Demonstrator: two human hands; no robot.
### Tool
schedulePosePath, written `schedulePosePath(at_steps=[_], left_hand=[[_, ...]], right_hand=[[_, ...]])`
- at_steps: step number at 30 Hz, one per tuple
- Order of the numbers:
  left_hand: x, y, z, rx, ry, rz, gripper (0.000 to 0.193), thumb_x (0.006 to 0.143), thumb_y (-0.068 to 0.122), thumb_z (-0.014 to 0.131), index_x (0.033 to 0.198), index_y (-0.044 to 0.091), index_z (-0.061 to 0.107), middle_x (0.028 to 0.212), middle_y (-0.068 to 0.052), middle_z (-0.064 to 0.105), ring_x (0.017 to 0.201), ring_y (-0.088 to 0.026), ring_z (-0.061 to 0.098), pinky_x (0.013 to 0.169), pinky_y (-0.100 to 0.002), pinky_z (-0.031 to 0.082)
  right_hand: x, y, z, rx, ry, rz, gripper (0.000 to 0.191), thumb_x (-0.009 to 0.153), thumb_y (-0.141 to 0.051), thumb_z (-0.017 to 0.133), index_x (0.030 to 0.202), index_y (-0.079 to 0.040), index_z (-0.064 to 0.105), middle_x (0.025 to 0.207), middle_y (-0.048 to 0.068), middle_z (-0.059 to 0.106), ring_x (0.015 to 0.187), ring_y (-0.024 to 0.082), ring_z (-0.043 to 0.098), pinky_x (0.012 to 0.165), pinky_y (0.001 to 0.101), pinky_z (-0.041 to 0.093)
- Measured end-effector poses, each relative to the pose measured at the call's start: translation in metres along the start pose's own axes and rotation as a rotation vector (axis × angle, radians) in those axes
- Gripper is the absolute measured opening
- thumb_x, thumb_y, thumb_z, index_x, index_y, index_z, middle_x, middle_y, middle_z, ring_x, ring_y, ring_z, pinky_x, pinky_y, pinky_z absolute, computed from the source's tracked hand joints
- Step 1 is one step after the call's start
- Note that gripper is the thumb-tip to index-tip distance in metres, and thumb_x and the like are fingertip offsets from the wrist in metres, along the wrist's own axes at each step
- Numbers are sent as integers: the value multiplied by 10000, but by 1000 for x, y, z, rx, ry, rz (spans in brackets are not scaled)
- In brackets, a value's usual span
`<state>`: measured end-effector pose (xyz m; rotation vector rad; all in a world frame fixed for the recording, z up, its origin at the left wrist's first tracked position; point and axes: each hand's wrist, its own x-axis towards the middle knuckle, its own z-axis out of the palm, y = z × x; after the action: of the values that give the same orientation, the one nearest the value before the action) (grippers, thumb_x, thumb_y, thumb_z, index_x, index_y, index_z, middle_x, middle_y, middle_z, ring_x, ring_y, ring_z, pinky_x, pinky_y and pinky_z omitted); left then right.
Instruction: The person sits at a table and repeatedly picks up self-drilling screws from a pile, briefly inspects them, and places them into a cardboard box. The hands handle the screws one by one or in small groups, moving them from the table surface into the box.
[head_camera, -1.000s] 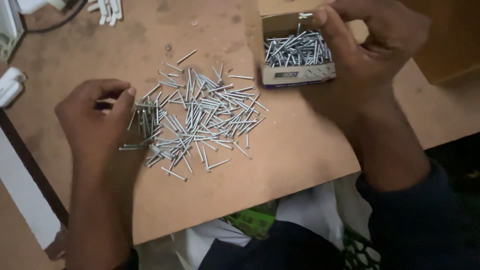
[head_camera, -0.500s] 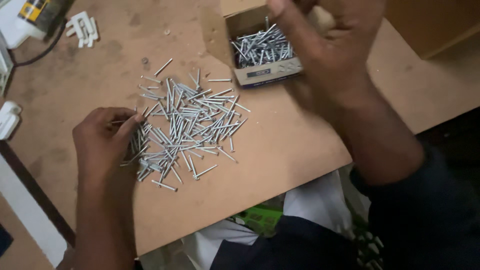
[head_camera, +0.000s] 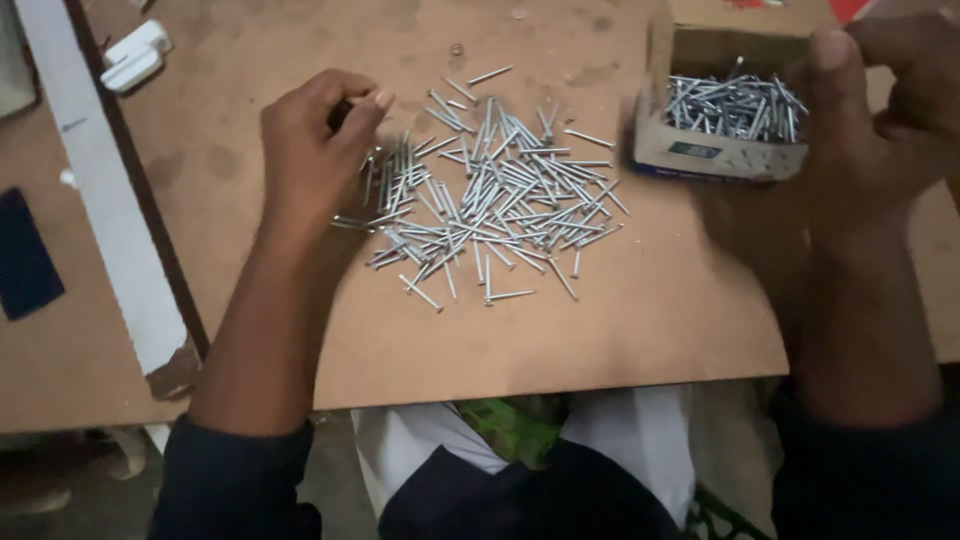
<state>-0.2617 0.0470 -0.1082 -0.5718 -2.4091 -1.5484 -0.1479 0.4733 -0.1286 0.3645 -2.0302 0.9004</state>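
The left hand (head_camera: 318, 150) pinches a few steel nails from the loose pile (head_camera: 490, 195) just right of its grip; a loose pinch could drop them. The right hand (head_camera: 880, 110), fingers curled, steadies the cardboard box of nails (head_camera: 722, 125) on the bench (head_camera: 620, 330); tilting it would spill more.

Pile of loose nails (head_camera: 490, 195) fills the board centre, spread from 9 to 3 o'clock; nothing passes flat across it. Left hand (head_camera: 315, 150) sits on the pile's 9 o'clock edge, fingers curled, closing that side. Cardboard box (head_camera: 722, 120) of nails stands at 2 o'clock, right hand (head_camera: 880, 110) against its 3 o'clock wall. Bare wooden board (head_camera: 620, 320) from 5 to 7 o'clock below the pile is open. Narrow bare gap between pile and box. White strip (head_camera: 100, 190) and white plastic piece (head_camera: 135, 55) block 9–10 o'clock.
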Motion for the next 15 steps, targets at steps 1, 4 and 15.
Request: schedulePosePath(at_steps=[1, 4, 15], left_hand=[[1, -1, 0, -105, 3, -9, 91, 990, 82, 757, 1045, 12, 739, 834, -20, 704, 735, -59, 659, 665, -240, 537], [5, -4, 0, -159, -7, 62, 130, 990, 43, 802, 1096, -2, 741, 874, -23, 682, 783, -71, 605, 709, -239, 504], [8, 9, -4, -508, -263, 126, 278, 990, -35, 676, 1264, 12, 662, 1152, -71, 740, 1075, -117, 723, 963, -254, 601]], right_hand=[[-2, 1, 0, -9, -5, -3, 79, 1131, -6, 609, 1155, 60, 646, 1008, 123, 655, 859, 148, 637, 741, 249, 458], [0, 3, 1, -59, 2, -54, 89, 1124, -12, 624, 1144, 61, 671, 990, 124, 656, 853, 175, 630, 755, 273, 455], [45, -102, 54, -351, -292, -648, 194, 991, -95, 874, 990, -62, 683, 968, 91, 702, 944, 276, 689, 829, 405, 544]])
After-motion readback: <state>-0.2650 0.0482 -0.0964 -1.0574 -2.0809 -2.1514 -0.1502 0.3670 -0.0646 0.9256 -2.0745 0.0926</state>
